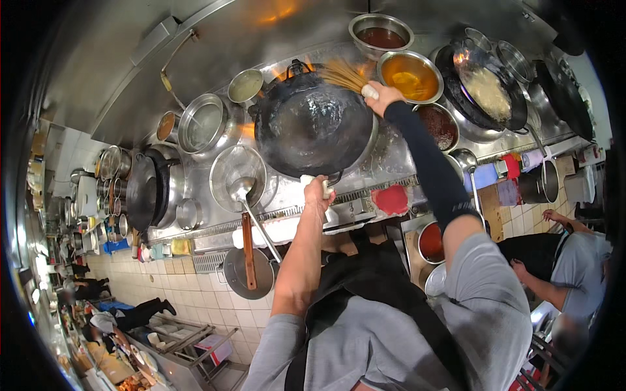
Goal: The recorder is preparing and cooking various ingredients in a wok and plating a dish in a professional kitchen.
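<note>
A large black wok (318, 127) sits tilted over a burner, with orange flames behind it and at its left side. Its dark inside is wet and shiny, and steam rises from it. My left hand (319, 193) grips a folded white cloth (308, 180) at the wok's near rim, by the loop handle. My right hand (386, 97) is closed around the white-wrapped end of a bamboo wok brush (345, 77). The brush's splayed bristles lie over the wok's far right rim, blurred; I cannot tell whether they touch it.
A wire skimmer (225, 171) and a steel ladle (242, 188) lie left of the wok. Steel bowls of amber liquid (410, 78) and dark liquid (381, 37) stand right. Another wok (481, 93) holds foaming oil near flame. A co-worker (572, 264) stands at the right.
</note>
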A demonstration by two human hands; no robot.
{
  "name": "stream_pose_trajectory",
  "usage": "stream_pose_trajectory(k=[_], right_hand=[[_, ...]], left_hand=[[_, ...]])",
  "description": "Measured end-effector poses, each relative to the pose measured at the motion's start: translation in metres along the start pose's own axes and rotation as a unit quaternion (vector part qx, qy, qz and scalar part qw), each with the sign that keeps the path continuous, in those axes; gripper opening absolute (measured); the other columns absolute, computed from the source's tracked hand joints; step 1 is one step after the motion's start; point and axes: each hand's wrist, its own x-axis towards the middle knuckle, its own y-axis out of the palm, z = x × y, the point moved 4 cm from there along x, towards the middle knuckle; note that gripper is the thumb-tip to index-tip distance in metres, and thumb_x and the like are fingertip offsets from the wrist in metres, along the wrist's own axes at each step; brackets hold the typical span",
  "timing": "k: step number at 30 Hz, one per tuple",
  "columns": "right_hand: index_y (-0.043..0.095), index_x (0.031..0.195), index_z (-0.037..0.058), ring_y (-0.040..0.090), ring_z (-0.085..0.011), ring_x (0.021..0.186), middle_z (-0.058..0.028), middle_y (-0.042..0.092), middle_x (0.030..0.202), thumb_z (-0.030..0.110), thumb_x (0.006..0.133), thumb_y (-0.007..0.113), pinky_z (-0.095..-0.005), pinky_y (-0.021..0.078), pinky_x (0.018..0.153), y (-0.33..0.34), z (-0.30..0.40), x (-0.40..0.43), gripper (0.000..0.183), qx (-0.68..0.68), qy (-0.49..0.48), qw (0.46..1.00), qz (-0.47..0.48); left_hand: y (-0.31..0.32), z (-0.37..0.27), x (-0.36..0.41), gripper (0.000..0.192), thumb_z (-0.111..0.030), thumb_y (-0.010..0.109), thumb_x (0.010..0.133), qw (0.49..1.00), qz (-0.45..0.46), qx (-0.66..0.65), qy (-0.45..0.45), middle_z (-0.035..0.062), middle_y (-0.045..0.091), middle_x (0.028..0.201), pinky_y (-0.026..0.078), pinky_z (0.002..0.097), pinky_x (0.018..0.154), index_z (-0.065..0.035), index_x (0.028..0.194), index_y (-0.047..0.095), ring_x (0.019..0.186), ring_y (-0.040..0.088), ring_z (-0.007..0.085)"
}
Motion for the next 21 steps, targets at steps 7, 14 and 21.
stream_pose_trajectory(k=[7,14,21], right_hand=[[0.054,0.139,-0.003,0.065,-0.0147,0.094,-0.0072,0.07,0.111,0.014,0.095,0.071,-0.0279,0.0524,0.082,0.057,-0.031,-0.247,0.051,0.47,0.163,0.848,-0.181],[0.056,0.135,0.0021,0.053,-0.0065,0.059,-0.0029,0.067,0.091,0.016,0.096,0.069,-0.0217,0.0376,0.046,0.055,-0.042,-0.363,0.044,0.596,0.348,0.712,-0.129],[0.062,0.128,0.0023,0.054,-0.0067,0.061,-0.0027,0.066,0.091,0.022,0.092,0.073,-0.0228,0.0352,0.044,0.028,-0.059,-0.357,0.042,0.579,0.41,0.702,-0.051]], left_hand=[[-0.026,0.009,-0.073,0.02,-0.011,0.063,0.088,0.986,-0.004,-0.142,0.088,0.0116,0.059,0.092,0.044,0.0297,0.046,-0.0011,0.103,0.056,0.065,0.058,0.0264],[-0.063,0.006,-0.098,0.015,-0.006,0.06,0.084,0.984,-0.004,-0.061,0.165,0.0094,0.062,0.085,0.039,0.0282,0.041,-0.0033,0.098,0.056,0.059,0.059,0.0218],[-0.076,-0.029,-0.144,0.011,-0.01,0.061,0.081,0.972,-0.068,0.072,0.214,0.0061,0.065,0.08,0.049,0.0276,0.043,-0.0036,0.09,0.062,0.061,0.063,0.016]])
